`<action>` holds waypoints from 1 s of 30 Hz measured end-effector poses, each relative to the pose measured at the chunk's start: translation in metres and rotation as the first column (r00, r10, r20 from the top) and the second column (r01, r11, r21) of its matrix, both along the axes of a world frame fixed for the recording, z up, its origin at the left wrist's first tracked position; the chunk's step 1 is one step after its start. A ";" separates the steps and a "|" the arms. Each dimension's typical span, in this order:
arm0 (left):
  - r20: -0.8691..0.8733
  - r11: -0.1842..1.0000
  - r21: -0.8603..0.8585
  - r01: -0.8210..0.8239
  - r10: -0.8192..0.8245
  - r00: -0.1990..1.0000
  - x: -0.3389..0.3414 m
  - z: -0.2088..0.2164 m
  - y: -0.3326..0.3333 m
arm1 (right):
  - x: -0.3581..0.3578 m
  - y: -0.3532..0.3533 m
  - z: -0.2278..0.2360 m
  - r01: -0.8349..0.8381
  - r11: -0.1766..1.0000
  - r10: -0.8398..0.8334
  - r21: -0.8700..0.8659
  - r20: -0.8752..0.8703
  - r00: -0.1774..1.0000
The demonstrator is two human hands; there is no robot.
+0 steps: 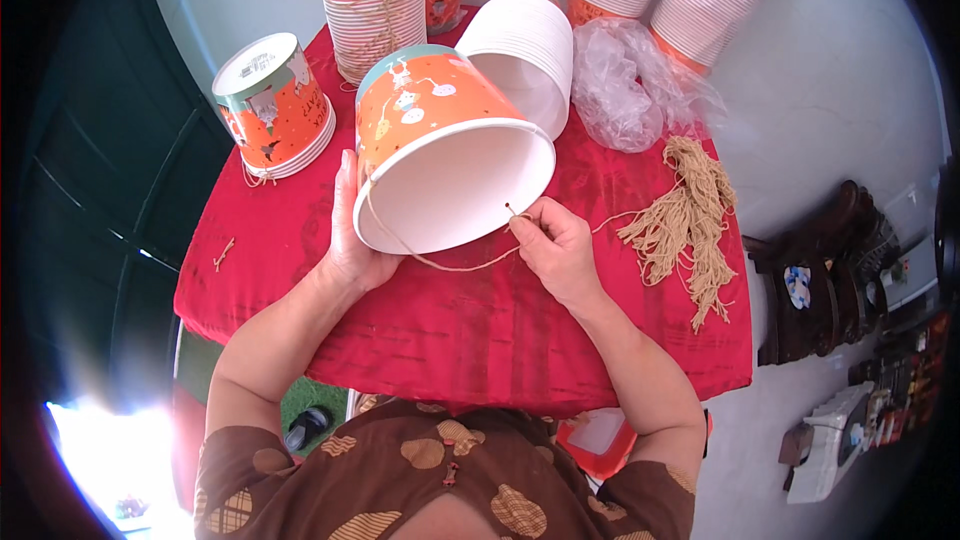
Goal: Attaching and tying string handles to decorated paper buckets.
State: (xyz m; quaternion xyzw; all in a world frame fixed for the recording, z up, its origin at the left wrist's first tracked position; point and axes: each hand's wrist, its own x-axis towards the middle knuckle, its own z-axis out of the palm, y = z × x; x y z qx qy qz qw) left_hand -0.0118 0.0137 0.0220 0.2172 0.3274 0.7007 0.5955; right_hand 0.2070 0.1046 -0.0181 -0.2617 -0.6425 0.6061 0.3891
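Observation:
A large paper bucket (pixel 430 105), orange with a teal base and printed figures, is tilted so that its white inside faces me. My left hand (pixel 352 240) is closed around its left side, fingers partly hidden behind the wall. At the right of the bucket's mouth, my right hand (pixel 560 252) pinches the end of a piece of tan twine (pixel 455 268) beside a small dark hole in the wall. The twine hangs in a curve below the rim from the bucket's left side to my right fingertips.
A bundle of cut twine (pixel 690 225) lies at the table's right. Upside-down nested buckets (pixel 275 105) stand at left. Behind are a tall bucket stack (pixel 372 15), a white nested stack (pixel 520 50) on its side, and clear plastic wrap (pixel 630 90). A red cloth (pixel 420 340) covers the table.

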 end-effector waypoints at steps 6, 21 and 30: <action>-0.057 0.993 0.113 -0.022 0.028 0.998 0.003 -0.004 -0.001 | -0.002 0.003 0.008 0.381 0.857 -0.420 0.347 0.041 0.907; -0.111 0.965 0.237 -0.109 0.138 0.984 0.032 -0.019 -0.010 | -0.024 -0.093 0.086 0.070 0.901 -0.116 0.428 0.084 0.990; 0.049 0.988 0.151 0.029 -0.037 0.998 0.065 -0.024 -0.051 | -0.012 -0.109 0.094 0.173 0.851 -0.256 0.496 0.104 0.961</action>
